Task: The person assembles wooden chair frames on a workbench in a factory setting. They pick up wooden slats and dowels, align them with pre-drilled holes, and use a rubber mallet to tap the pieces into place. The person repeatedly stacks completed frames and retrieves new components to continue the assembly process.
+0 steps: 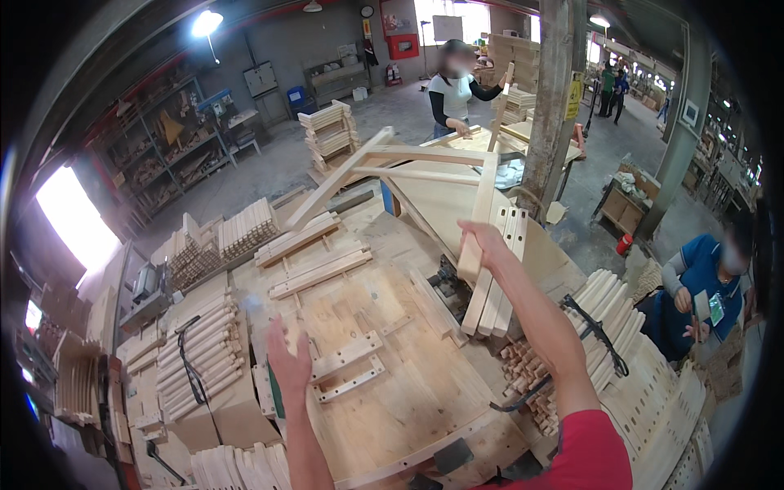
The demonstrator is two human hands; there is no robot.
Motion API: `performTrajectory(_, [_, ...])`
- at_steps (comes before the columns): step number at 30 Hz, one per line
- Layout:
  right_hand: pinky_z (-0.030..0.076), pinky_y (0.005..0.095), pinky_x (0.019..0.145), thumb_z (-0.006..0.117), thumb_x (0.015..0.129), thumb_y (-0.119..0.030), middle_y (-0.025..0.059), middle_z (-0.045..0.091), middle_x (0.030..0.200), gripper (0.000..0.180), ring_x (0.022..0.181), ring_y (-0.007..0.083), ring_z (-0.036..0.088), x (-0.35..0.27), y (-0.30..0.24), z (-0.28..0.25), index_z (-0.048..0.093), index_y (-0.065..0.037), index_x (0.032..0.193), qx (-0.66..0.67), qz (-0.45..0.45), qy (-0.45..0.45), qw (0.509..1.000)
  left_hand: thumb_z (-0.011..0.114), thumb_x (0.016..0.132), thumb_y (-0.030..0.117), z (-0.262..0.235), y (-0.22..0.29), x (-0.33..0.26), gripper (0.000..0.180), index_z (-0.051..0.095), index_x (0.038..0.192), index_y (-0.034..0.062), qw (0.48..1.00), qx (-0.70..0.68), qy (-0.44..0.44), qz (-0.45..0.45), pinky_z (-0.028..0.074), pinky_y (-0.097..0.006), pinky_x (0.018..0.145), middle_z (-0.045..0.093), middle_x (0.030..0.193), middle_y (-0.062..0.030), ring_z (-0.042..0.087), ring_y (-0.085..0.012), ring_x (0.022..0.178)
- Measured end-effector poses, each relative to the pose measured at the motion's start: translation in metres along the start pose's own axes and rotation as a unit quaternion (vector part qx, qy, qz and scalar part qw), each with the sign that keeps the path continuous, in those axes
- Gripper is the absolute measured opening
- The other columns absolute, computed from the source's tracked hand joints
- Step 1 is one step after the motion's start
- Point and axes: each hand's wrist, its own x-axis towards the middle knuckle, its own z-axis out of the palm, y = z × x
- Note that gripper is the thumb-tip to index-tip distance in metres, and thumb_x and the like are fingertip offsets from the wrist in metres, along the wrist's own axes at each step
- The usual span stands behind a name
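My right hand [483,242] reaches forward and grips the lower end of one leg of a pale wooden frame [487,189]. This frame has two legs joined by two rails, and it is held tilted over the far side of the workbench [367,433]. Beneath the gripped leg lie several long wooden bars with slots [508,269]. My left hand [290,353] is empty, its fingers apart, above the bench's left part. Close to it, pale wooden blocks with holes [349,356] sit on the bench top.
Strapped bundles of wooden rods stand left [204,347] and right [608,331]. Wooden bars [320,269] and stacked slats [247,229] line the far-left side. A wooden post [549,106] rises beyond the frame. One co-worker [457,88] works ahead, another [694,282] at right.
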Motion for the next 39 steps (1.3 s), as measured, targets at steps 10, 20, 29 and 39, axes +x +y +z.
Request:
performTrajectory(10, [0.061, 0.0477, 0.078, 0.081, 0.080, -0.010, 0.0162, 0.067, 0.105, 0.053, 0.093, 0.0286, 0.068, 0.152, 0.021, 0.008, 0.057, 0.008, 0.124, 0.128, -0.018, 0.171, 0.977, 0.065, 0.093, 0.008, -0.065, -0.072, -0.149, 0.046, 0.058, 0.137, -0.0037, 0.964, 0.023, -0.025, -0.265, 0.055, -0.032, 0.077, 0.066, 0.119, -0.0158, 0.066, -0.0214, 0.092])
performTrajectory(20, [0.053, 0.0510, 0.098, 0.073, 0.091, -0.018, 0.0225, 0.056, 0.138, 0.060, 0.119, 0.0295, 0.061, 0.147, 0.057, -0.010, 0.048, 0.004, 0.141, -0.462, -0.225, 0.278, 0.812, 0.066, 0.091, 0.009, -0.109, -0.073, -0.263, 0.043, 0.060, 0.130, -0.0067, 0.961, 0.122, -0.032, -0.247, 0.052, -0.044, 0.092, 0.066, 0.121, -0.0245, 0.065, -0.0384, 0.106])
performTrajectory(29, [0.054, 0.0298, 0.068, 0.071, 0.095, -0.050, 0.0174, 0.058, 0.135, 0.088, 0.090, 0.0202, 0.065, -0.125, 0.114, -0.144, 0.030, -0.006, 0.159, -0.388, 0.010, 0.127, 0.913, 0.070, 0.090, 0.027, -0.301, 0.018, -0.449, 0.035, 0.061, 0.103, -0.0036, 0.664, 0.402, 0.018, -0.631, 0.049, -0.049, 0.093, 0.064, 0.108, -0.0230, 0.061, -0.0415, 0.106])
performTrajectory(39, [0.047, 0.0247, 0.053, 0.074, 0.091, -0.054, 0.0053, 0.065, 0.100, 0.071, 0.070, 0.0136, 0.059, -0.111, 0.122, -0.111, 0.050, -0.010, 0.143, -0.383, -0.026, 0.143, 0.912, 0.070, 0.092, 0.040, -0.296, 0.007, -0.523, 0.051, 0.061, 0.118, -0.0031, 0.788, 0.368, -0.035, -0.492, 0.048, -0.050, 0.095, 0.063, 0.117, -0.0250, 0.060, -0.0433, 0.112])
